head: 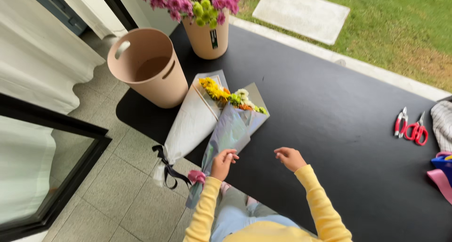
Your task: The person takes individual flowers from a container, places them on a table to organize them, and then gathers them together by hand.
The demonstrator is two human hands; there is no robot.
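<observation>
- Head view is looking down on a black table (329,129) standing over grey floor tiles, with grass beyond its far edge.
- Off the table's left edge, an empty beige bucket (148,65) with handle slots is standing on the floor; a beige vase of pink and green flowers (207,32) is sitting at the far left corner.
- Two bouquets are lying side by side across the left edge, stems hanging off it: a white-wrapped bouquet (190,122) tied with a dark ribbon, and just beside it an iridescent-wrapped bouquet (233,129) with a pink ribbon low down.
- Left hand (223,163), in a yellow sleeve, is curling its fingers (230,155) together and pinching the lower edge of the iridescent wrap near the table's near edge.
- Right hand (289,158) is hovering just to the right, fingers loosely bent and slightly apart, holding nothing, clear of the wrap.
- Near the right edge, red-handled scissors (416,131) and small red pliers (400,123) are lying side by side, well apart from both hands.
</observation>
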